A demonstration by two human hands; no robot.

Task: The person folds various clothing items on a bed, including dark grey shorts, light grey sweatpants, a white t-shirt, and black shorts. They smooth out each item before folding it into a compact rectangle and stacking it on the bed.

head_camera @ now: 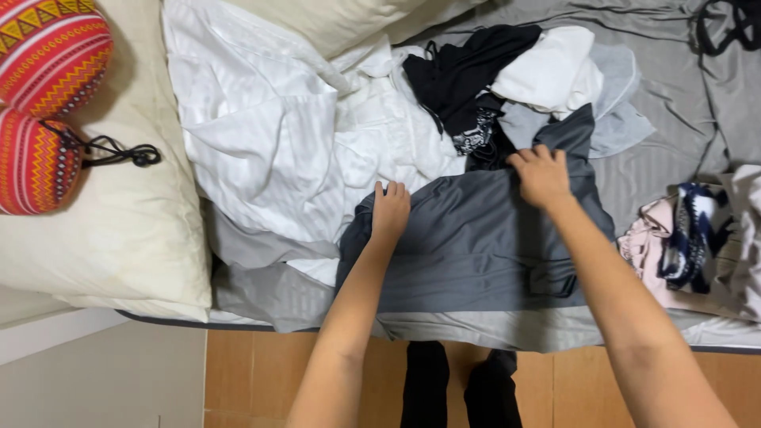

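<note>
Dark grey fabric garment point(476, 246) partly folded on bed point(674, 87); left hand point(390, 210) and right hand point(541, 176) pressing flat, fingers extended, gripping nothing; mixed clothes heap point(515, 79) unfolded.

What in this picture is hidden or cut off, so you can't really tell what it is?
- Head view: the left hand and right hand press on the dark grey garment; the palms hide whether the fingers pinch it.
- Folded clothes: cut off by the right edge.
- Patterned cushion: cut by the left edge.
- Black clothes: bunched and partly under the white garment, kind unclear.
</note>
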